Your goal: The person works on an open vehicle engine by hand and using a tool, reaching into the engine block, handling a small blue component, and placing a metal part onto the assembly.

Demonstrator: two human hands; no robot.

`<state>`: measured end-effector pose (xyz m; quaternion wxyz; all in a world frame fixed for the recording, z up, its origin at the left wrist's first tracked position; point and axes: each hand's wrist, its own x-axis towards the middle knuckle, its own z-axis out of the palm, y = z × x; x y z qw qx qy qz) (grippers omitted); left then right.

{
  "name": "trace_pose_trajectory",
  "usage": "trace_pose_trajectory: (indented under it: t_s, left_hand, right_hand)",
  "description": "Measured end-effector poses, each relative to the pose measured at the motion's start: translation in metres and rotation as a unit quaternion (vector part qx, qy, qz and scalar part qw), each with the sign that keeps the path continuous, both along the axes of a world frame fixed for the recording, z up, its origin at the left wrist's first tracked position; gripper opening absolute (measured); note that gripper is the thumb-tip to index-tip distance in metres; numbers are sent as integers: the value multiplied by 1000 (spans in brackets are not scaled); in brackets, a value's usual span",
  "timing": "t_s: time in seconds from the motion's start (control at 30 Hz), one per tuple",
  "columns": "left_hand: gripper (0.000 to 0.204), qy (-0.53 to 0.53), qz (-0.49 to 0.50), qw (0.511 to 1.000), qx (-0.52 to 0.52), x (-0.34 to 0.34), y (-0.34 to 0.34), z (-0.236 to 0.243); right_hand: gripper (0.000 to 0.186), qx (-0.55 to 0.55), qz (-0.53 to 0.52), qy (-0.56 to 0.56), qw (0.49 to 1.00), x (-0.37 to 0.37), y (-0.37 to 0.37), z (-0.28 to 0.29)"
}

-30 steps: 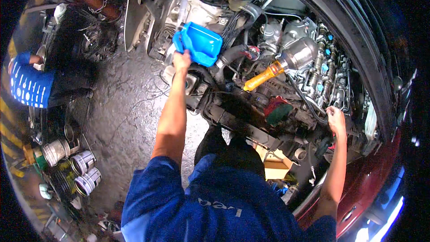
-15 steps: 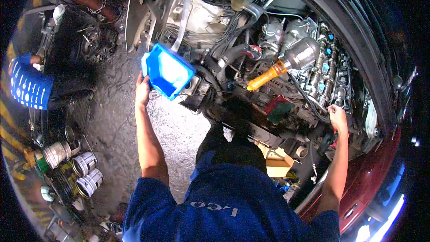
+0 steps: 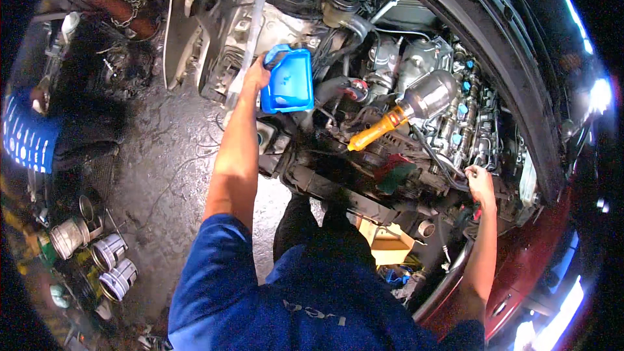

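Observation:
My left hand point(image 3: 258, 75) grips the left rim of a blue open-topped plastic tub point(image 3: 292, 81), held above the front of the engine bay. The tub is tilted so its inside shows, with a few dark specks on the wall. Over at the right side of the engine, my right hand point(image 3: 480, 185) is closed beside the end of a black hose point(image 3: 439, 156); what its fingers hold is hidden. Between the hands, a work lamp point(image 3: 378, 129) with an orange-yellow handle and a caged head lies across the engine point(image 3: 463, 101), whose upper parts are exposed.
A raised hood point(image 3: 500, 52) arches over the right side. By my legs stands an open cardboard box point(image 3: 390, 247). Several white buckets point(image 3: 107, 250) sit at the left, and another person in a blue shirt point(image 3: 29, 133) is farther up there. The floor point(image 3: 156, 156) looks wet.
My left hand has carried the blue tub right and slightly upward, toward the engine, and turned it. My right hand stays by the hose end. The view has shifted slightly.

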<state>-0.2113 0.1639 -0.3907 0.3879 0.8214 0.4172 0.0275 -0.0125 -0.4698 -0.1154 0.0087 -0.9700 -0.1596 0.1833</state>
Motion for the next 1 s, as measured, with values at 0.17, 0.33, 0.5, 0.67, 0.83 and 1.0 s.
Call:
trace_pose_trajectory:
  t_s: [0.17,0.33,0.5,0.67,0.83,1.0]
  left_hand:
    - [66,-28,41,999,-7,-3,10,-31]
    - [51,14,104,993,44,-10,8,-16]
    - [106,44,88,995,9,-20,-39,31]
    - [95,135,21,990,26,-31,-54,40]
    - [100,100,63,992,34,-30,-56,31]
    - [76,-172,69,980,76,-58,-90,48]
  right_hand:
    - [20,-20,-16,9,1000,-2,12,4]
    - [23,-13,-11,14,1000,-2,12,4]
    - [24,-39,-32,0,999,2,-1,-4]
    - [23,-43,-26,6,999,3,5,0]
    - [19,-17,66,8,998,0,-8,4]
    - [31,-85,-32,-10,996,-4,6,10]
